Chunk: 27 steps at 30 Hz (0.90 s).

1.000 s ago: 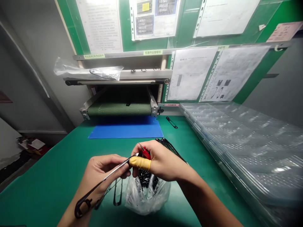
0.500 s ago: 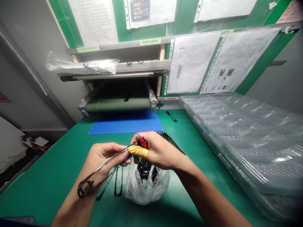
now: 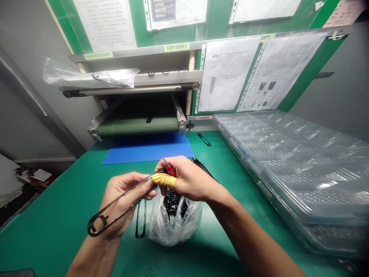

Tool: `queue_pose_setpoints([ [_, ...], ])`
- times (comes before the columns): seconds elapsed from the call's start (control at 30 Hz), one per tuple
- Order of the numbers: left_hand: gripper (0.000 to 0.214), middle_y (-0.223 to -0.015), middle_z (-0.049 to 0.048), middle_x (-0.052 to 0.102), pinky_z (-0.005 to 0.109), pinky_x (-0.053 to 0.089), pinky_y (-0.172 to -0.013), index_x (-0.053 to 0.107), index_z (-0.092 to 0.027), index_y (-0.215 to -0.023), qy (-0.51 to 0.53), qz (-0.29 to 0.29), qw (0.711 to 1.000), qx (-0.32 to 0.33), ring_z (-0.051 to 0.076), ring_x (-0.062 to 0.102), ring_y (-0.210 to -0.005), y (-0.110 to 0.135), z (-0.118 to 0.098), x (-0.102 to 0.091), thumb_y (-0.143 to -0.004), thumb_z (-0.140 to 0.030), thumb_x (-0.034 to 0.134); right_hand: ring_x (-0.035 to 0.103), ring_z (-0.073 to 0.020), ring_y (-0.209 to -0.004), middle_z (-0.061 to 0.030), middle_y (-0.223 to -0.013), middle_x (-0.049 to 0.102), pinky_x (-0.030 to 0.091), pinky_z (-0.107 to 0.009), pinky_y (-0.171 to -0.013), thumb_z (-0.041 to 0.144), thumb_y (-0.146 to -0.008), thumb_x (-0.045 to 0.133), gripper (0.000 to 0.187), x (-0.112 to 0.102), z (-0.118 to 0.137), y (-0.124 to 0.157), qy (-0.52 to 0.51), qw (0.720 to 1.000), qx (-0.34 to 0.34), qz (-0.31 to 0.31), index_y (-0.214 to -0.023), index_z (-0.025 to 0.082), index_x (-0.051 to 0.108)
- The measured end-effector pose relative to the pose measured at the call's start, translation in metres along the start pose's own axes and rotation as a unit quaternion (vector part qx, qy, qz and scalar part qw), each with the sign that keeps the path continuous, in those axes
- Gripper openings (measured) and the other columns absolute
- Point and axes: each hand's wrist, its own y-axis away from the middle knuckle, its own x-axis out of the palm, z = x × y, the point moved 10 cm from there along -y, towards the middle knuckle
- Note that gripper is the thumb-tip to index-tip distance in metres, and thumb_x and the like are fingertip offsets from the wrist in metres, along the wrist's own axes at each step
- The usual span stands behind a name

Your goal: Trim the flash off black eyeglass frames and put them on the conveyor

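Observation:
My left hand [image 3: 122, 202] is closed around the middle of a long, narrow black plastic frame [image 3: 98, 226], whose rounded lower end sticks out over my wrist. At its upper end the yellow-covered thumb of my right hand [image 3: 187, 179] presses against the frame. Tucked in that right hand is a small red tool [image 3: 170, 168] with a thin pointed tip; its kind is unclear. The fingertips hide the exact contact. Below the hands stands an open clear plastic bag [image 3: 175, 227] with many small black parts [image 3: 174, 204]. Another black frame [image 3: 140, 221] lies beside the bag.
Large clear plastic trays [image 3: 288, 173] are stacked at the right. Ahead is a green conveyor belt [image 3: 138, 127] carrying a small black piece, over a blue sheet [image 3: 147, 150]. A black part [image 3: 204, 139] lies right of it. More black frames [image 3: 206, 169] lie behind my right hand.
The view has shifted slightly. The held frame has turned so its open loop faces me more. One loose frame under my left wrist no longer shows. Both hands keep their grip.

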Motion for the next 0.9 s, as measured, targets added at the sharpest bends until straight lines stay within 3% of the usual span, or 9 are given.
queue_pose_setpoints([
  [0.3,0.026,-0.063,0.0045,0.072,0.012,0.05,-0.051,0.076,-0.013,-0.068,0.004,-0.017,1.0,-0.005,0.009,0.064,-0.053,-0.001,0.001,-0.001,-0.055,-0.031,0.089,0.057,-0.0131,-0.06,0.0011,-0.063,0.062,0.039,-0.021,-0.054,0.031,-0.086,0.067,0.021,-0.001,-0.002,-0.001,0.004,1.0,-0.005,-0.004,-0.077,0.017,0.054],
  [0.47,0.026,-0.063,0.0037,0.072,0.012,0.05,-0.049,0.075,-0.012,-0.065,0.018,0.016,0.999,-0.044,0.009,0.064,-0.051,-0.001,0.006,0.006,-0.053,-0.03,0.09,0.055,-0.0127,-0.056,0.0015,-0.062,0.062,0.038,-0.022,-0.052,0.041,-0.087,0.064,0.029,0.003,0.001,0.0,0.018,0.999,-0.009,0.029,-0.076,0.017,0.054],
  [0.67,0.023,-0.057,0.0016,0.07,0.011,0.049,-0.049,0.075,-0.013,-0.065,0.01,0.023,0.999,-0.028,0.009,0.065,-0.051,0.001,0.0,0.009,-0.056,-0.029,0.088,0.056,-0.0133,-0.056,-0.0002,-0.063,0.063,0.04,-0.022,-0.05,0.043,-0.088,0.064,0.03,0.003,-0.002,0.001,0.033,0.999,0.007,0.041,-0.076,0.017,0.054],
  [0.83,0.012,-0.065,0.0036,0.073,0.013,0.052,-0.055,0.077,-0.015,-0.077,-0.007,0.053,0.998,0.031,0.01,0.066,-0.058,-0.003,-0.007,0.016,-0.071,-0.025,0.079,0.057,-0.0125,-0.06,0.0,-0.065,0.062,0.043,-0.021,-0.052,0.04,-0.085,0.068,0.027,-0.002,-0.005,0.003,-0.098,0.994,0.028,0.034,-0.079,0.017,0.055],
  [0.9,0.013,-0.066,0.0044,0.074,0.017,0.053,-0.059,0.076,-0.014,-0.08,-0.013,0.048,0.997,0.055,0.012,0.067,-0.061,-0.003,-0.009,0.016,-0.074,-0.025,0.078,0.052,-0.0094,-0.05,0.0009,-0.063,0.062,0.038,-0.018,-0.043,0.041,-0.085,0.068,0.027,-0.003,-0.005,0.004,-0.133,0.99,0.043,0.028,-0.08,0.017,0.056],
])
